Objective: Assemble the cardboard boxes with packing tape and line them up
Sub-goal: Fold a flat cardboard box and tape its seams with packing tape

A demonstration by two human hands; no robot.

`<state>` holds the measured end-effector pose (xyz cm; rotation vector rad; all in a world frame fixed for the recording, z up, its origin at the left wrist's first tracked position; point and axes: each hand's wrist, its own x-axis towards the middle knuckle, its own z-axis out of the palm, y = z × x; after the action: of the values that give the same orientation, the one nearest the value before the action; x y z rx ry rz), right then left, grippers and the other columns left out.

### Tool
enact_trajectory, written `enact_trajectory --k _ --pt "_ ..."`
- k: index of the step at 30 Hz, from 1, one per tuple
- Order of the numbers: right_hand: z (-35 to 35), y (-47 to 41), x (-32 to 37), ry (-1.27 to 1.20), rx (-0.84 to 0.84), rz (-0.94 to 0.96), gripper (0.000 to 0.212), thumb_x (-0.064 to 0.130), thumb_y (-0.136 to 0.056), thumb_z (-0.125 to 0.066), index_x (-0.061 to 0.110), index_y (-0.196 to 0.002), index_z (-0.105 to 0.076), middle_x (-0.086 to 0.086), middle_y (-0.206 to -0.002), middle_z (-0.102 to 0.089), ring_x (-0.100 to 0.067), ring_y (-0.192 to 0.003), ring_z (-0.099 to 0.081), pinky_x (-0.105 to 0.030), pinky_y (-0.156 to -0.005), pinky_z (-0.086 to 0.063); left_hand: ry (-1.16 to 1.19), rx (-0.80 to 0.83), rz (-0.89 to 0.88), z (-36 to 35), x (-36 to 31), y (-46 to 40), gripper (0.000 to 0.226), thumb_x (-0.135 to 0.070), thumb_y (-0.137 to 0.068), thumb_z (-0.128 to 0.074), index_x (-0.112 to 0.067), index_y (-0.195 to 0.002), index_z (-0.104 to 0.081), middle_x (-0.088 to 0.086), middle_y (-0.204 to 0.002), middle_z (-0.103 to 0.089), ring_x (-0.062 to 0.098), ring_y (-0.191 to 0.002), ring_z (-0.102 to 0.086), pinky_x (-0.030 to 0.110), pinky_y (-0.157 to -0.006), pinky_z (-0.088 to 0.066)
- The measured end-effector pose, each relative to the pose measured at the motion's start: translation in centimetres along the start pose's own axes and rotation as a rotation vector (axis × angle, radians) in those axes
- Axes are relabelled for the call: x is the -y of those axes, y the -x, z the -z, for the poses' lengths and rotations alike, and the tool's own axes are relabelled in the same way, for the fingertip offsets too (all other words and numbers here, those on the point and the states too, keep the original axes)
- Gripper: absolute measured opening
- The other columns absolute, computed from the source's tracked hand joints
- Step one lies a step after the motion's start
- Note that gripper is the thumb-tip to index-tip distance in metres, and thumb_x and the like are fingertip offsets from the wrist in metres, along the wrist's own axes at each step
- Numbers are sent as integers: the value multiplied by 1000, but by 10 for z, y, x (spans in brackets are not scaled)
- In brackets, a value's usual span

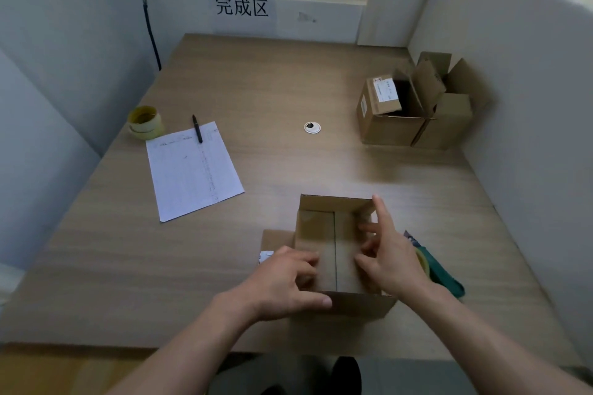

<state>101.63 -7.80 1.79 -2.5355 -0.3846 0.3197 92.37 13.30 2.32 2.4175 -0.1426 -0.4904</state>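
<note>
Head view: left hand (288, 279) grips the cardboard box (333, 253) wall, steadying it on the worktop (256, 90). Right hand (390, 253), fingers loose, presses the flaps flat for taping.

The table (256, 90) is a pale grey-brown with a fine wood-grain streak running across it. The open cardboard box (333, 253) near its front edge is plain tan-brown, with a small white label on the flap at its left. The cluster of boxes (414, 106) at the far right is the same tan, carrying white printed labels. The sheet of paper (192, 170) is white with faint grey ruled rows, and the pen (197, 128) on it is black. The roll of tape (145, 122) is yellowish and translucent. A dark green object (444, 276) lies beside the near box. The sign (242, 6) on the wall is white with black characters, and the small round grommet (312, 127) is white with a dark centre.
</note>
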Motion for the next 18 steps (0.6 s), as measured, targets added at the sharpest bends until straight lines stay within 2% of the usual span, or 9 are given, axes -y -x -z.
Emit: enact_trajectory --k 3,5,7,8,10,11,13,15,18 --pt "2 -2 -1 -41 9 -3 123 30 -78 -81 54 -146 18 8 -126 -61 -5 -88 -61 -31 -84 -55 32 -10 10 0 -2 -2 54 -63 -79 -64 -22 -114 -69 -11 -148 -43 10 -131 -32 25 -105 -30" --pt "4 -3 4 -37 -21 -14 127 48 -71 -83 50 -149 17 4 -132 -57 -11 -100 -60 -34 -85 -54 91 19 21 3 -5 -1 71 -76 -74 -48 -25 -119 -68 -11 -144 -46 6 -128 -33 27 -107 -29" --pt "3 -5 11 72 -62 -42 135 68 -61 -79 46 -148 21 -1 -140 -47 -20 -115 -54 -38 -90 -53 265 -41 62 5 -9 -1 73 -75 -78 -37 -22 -114 -72 -9 -133 -54 1 -121 -41 26 -103 -32" --pt "1 -5 14 125 -61 -63 139 73 -58 -77 45 -147 26 -4 -142 -42 -22 -117 -51 -40 -91 -52 348 -93 96 6 -9 -4 64 -69 -84 -43 -18 -112 -72 -8 -128 -55 4 -117 -46 25 -100 -36" --pt "-4 -5 19 163 -28 -98 144 74 -55 -76 45 -143 34 -6 -142 -36 -24 -114 -51 -43 -89 -53 340 -189 192 6 -9 -11 44 -50 -88 -63 -17 -118 -64 -5 -125 -48 10 -111 -51 25 -95 -45" --pt "-4 -4 21 164 -12 -110 145 72 -56 -78 45 -142 36 -7 -141 -35 -25 -110 -54 -43 -86 -54 285 -213 244 6 -9 -15 50 -44 -83 -72 -19 -124 -58 -5 -126 -43 10 -110 -51 27 -96 -47" --pt "-5 -1 25 168 10 -126 145 68 -58 -79 45 -140 39 -8 -138 -36 -24 -100 -58 -43 -80 -56 205 -214 326 3 -8 -23 76 -42 -70 -84 -22 -133 -47 -5 -129 -34 12 -115 -48 30 -100 -45" --pt "-5 1 28 178 15 -128 146 67 -59 -79 45 -138 42 -8 -134 -37 -24 -95 -59 -43 -78 -56 118 -179 354 0 -13 -28 97 -45 -61 -87 -22 -141 -37 -4 -130 -27 17 -120 -45 31 -102 -44" --pt "-5 4 31 183 48 -124 145 65 -63 -78 43 -135 45 -9 -132 -40 -28 -100 -59 -45 -80 -56 -65 -157 346 -7 -20 -33 117 -46 -52 -87 -20 -147 -25 0 -133 -18 24 -127 -38 33 -103 -44"
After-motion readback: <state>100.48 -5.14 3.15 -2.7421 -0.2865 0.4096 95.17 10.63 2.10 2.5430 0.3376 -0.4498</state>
